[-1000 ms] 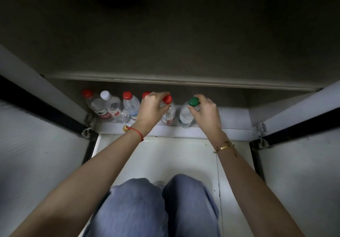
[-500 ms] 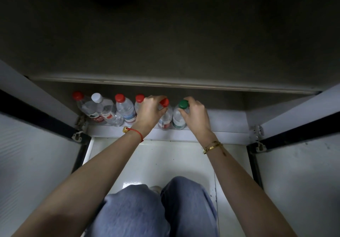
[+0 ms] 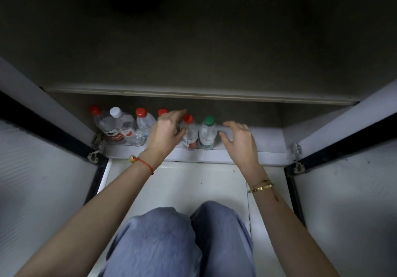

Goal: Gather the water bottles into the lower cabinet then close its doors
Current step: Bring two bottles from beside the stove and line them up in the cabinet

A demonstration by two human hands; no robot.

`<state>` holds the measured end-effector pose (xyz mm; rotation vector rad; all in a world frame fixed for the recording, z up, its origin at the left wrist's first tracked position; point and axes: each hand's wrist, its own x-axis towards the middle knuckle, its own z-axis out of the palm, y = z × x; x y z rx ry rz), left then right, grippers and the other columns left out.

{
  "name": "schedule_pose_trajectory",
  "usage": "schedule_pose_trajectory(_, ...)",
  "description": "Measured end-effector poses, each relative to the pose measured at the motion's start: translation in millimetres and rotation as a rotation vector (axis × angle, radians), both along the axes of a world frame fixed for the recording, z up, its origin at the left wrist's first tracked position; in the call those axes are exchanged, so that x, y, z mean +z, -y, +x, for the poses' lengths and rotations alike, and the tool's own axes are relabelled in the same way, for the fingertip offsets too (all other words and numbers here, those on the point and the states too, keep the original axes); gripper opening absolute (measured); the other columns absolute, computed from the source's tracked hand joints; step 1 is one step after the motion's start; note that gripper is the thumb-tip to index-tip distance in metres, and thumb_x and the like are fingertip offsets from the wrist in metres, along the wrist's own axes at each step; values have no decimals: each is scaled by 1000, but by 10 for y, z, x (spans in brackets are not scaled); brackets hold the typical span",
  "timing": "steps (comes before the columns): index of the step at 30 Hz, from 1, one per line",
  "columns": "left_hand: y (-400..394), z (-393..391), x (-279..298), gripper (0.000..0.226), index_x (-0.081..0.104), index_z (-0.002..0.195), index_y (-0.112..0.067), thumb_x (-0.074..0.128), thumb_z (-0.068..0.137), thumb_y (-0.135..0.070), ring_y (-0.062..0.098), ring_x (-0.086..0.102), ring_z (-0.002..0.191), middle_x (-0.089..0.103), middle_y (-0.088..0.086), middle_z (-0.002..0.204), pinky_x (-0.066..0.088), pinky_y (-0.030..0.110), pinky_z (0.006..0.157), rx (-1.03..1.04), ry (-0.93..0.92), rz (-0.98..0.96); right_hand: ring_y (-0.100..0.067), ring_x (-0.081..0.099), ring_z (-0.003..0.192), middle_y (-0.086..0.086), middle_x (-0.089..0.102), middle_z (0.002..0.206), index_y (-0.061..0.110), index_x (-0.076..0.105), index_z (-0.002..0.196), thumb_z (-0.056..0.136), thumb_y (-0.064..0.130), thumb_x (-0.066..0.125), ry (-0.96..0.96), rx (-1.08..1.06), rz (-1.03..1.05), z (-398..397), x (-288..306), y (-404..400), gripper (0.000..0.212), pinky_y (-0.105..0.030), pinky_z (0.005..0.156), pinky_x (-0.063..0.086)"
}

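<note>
Both hands off bottles, L hand [image 3: 166, 131], R hand [image 3: 239, 140]

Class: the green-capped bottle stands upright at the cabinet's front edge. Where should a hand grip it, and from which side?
Grip the green-capped bottle around its neck below the cap, from the open right: a red-capped bottle crowds its left.

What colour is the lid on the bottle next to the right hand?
Green cap, seen in the head view.

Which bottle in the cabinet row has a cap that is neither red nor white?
The green-capped bottle, rightmost in the row, just left of the right hand. Four others have red caps, one white.
</note>
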<state>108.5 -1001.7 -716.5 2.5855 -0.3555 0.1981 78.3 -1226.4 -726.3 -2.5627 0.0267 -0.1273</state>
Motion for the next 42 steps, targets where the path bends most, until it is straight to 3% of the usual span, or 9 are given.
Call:
schedule_pose_trajectory(4, -181, -266, 201, 31, 67, 117, -9, 67, 89, -20, 28, 66, 99, 71, 9, 111, 55, 37, 77, -42, 112, 120, -27, 55, 110, -10, 66, 115, 11, 62, 121, 91, 20, 63, 82, -17, -35, -304, 152, 119, 31, -34, 88, 46)
schedule_pose_trajectory(16, -443, -694, 370, 32, 67, 119, -10, 70, 89, -21, 26, 65, 99, 72, 6, 108, 52, 38, 82, -17, 158, 200, -25, 54, 115, -8, 66, 115, 11, 62, 122, 91, 21, 63, 112, -55, -28, -640, 275, 188, 32, -39, 91, 49)
schedule_pose_trajectory(23, -530, -768, 689, 32, 65, 122, -9, 65, 92, -23, 28, 64, 99, 70, 7, 112, 51, 40, 84, -10, 93, 206, -24, 56, 114, -8, 66, 115, 9, 62, 122, 90, 18, 65, 62, -70, -19, -733, 711, 131, 33, -32, 93, 46)
schedule_pose_trajectory(30, -575, -1194, 2033, 34, 64, 123, -8, 64, 92, -23, 30, 64, 105, 69, 9, 117, 51, 41, 89, -21, -10, 143, -25, 53, 116, -10, 64, 117, 10, 59, 126, 93, 19, 62, -78, -60, -2, -1124, 2113, 36, 35, -35, 97, 45)
schedule_pose_trajectory(42, -814, -2672, 5175, 31, 66, 121, -12, 65, 93, -23, 25, 64, 101, 70, 4, 114, 51, 37, 86, 41, 0, 114, -14, 48, 119, 0, 61, 123, 17, 56, 129, 94, 24, 60, -85, -6, -28, -2341, 5306, -199, 35, -26, 101, 40)
